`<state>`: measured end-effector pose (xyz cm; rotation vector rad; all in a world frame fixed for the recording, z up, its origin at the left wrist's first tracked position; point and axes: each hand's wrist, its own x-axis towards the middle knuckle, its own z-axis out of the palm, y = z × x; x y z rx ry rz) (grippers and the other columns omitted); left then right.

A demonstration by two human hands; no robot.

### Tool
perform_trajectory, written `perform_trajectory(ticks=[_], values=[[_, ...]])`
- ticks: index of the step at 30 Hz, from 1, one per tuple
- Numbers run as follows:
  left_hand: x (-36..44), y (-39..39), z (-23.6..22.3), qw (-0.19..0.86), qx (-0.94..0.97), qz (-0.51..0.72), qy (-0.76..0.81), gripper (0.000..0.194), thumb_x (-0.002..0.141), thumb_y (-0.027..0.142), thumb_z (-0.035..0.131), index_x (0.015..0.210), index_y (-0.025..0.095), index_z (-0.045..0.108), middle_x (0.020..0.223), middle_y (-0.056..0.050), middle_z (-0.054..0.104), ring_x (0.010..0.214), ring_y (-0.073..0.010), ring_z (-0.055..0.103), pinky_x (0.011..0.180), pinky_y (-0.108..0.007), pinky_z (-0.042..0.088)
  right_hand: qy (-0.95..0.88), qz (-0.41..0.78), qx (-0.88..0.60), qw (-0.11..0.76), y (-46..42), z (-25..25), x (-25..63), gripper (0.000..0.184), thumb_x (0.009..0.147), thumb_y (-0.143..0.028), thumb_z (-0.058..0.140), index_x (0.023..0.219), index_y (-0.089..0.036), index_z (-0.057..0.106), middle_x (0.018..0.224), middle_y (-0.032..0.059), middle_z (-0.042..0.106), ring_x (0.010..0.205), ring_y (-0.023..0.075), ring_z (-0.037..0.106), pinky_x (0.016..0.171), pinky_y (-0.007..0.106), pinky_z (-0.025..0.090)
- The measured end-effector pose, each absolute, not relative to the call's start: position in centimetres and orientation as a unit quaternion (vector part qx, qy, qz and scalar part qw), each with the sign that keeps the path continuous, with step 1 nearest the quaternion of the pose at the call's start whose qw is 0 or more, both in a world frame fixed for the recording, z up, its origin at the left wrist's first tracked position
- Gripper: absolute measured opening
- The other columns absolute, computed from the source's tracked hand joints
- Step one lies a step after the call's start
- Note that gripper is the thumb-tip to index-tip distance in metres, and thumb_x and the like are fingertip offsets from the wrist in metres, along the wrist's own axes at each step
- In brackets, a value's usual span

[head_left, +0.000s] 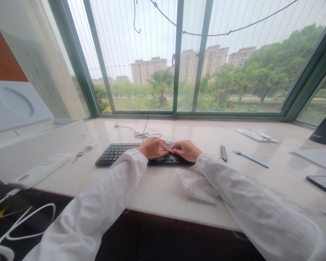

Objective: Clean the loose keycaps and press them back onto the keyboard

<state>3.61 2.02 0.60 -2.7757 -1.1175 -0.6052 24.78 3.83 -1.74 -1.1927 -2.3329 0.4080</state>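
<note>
Resting the left grip (pixel 152 148) and right grip (pixel 186 150) on a black keyboard (pixel 116 154), fingers relaxed and curved, nothing clenched; keyboard sits right under both on the worktop (pixel 157 195).

A green-framed window (pixel 178 54) overlooks trees (pixel 274 61) and tall apartment blocks (pixel 149 70).

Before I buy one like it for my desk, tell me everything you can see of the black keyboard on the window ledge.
The black keyboard is a slim, low board of matte-looking plastic with black keys, lying flat on the pale stone ledge. The left hand and right hand rest on its keys, hiding the middle, and the left sleeve overlaps its front edge. A thin black cable lies coiled behind it; any connection is hidden.
</note>
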Motion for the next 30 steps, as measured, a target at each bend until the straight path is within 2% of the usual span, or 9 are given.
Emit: perform_trajectory(ticks=[10, 15, 19, 25, 30], values=[[3.8, 1.7, 0.9, 0.040, -0.912, -0.188, -0.363, 0.020, 0.081, 0.032, 0.060, 0.090, 0.036, 0.077, 0.082, 0.004, 0.073, 0.064, -0.0104, 0.059, 0.059, -0.023, 0.033, -0.850, 0.159, -0.448, 0.228, 3.4, -1.0, 24.7, 0.021, 0.077, -0.032, 0.066, 0.090, -0.019, 0.077, 0.071, 0.0007, 0.070, 0.066, 0.0123, 0.059, 0.061, 0.021, 0.041], [3.8, 1.6, 0.9, 0.030, -0.907, -0.185, -0.377, 0.019, 0.080, 0.033, 0.060, 0.087, 0.035, 0.078, 0.082, 0.005, 0.073, 0.065, -0.0110, 0.059, 0.059, -0.024, 0.034, -0.833, 0.194, -0.461, 0.237, 3.2, -0.9, 24.6, 0.023, 0.079, -0.036, 0.064, 0.088, -0.020, 0.078, 0.078, 0.0019, 0.075, 0.073, 0.0147, 0.065, 0.065, 0.022, 0.044], [4.1, 1.4, 1.0, 0.018, -0.898, -0.181, -0.400, 0.019, 0.078, 0.034, 0.060, 0.085, 0.034, 0.078, 0.085, 0.005, 0.073, 0.069, -0.0124, 0.061, 0.062, -0.024, 0.037, -0.811, 0.179, -0.503, 0.241, 3.1, -0.8, 24.3, 0.020, 0.079, -0.032, 0.065, 0.087, -0.020, 0.078, 0.084, 0.0031, 0.076, 0.079, 0.0160, 0.067, 0.069, 0.022, 0.046], [5.0, 0.8, 1.4, 0.028, -0.885, -0.162, -0.436, 0.019, 0.075, 0.034, 0.059, 0.080, 0.033, 0.077, 0.095, 0.005, 0.072, 0.078, -0.0159, 0.064, 0.068, -0.025, 0.042, -0.799, 0.177, -0.538, 0.201, 3.3, -0.4, 23.6, 0.022, 0.078, -0.033, 0.065, 0.090, -0.021, 0.079, 0.086, 0.0036, 0.076, 0.081, 0.0164, 0.067, 0.072, 0.021, 0.047], [5.4, 0.8, 1.7, 0.015, -0.867, -0.152, -0.475, 0.018, 0.072, 0.034, 0.062, 0.080, 0.032, 0.077, 0.095, 0.003, 0.073, 0.080, -0.0182, 0.064, 0.073, -0.027, 0.045, -0.794, 0.180, -0.557, 0.164, 3.7, 0.0, 23.3, 0.023, 0.078, -0.032, 0.067, 0.091, -0.018, 0.079, 0.082, 0.0056, 0.075, 0.078, 0.0169, 0.067, 0.066, 0.021, 0.046]])
